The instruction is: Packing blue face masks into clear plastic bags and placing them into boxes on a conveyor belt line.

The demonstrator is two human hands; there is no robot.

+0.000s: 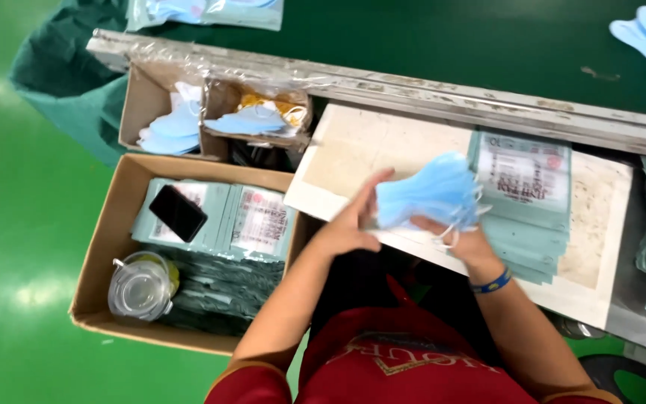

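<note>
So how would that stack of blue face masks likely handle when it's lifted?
Probably floppy: the blue face masks bulge and curve between the left hand and right hand. Likely very light, being thin sheets. The layers could fan or slip apart, and an ear loop dangling beneath might snag.

Bright, even overhead illumination; soft white glare patches lie on the glossy green floor (16, 187) left of the cardboard box (106, 247). Clear plastic film (188, 56) beyond the box shows scattered highlights. Shadows are faint and diffuse; the deepest shade sits under the pale board (368, 142), to the right of the box. The whole frame is slightly soft, with smeared, compressed detail; print on the packets is not legible. The blue masks (431, 191) and both hands over the board show mild motion blur. Straight edges bow slightly toward the frame borders.
</note>
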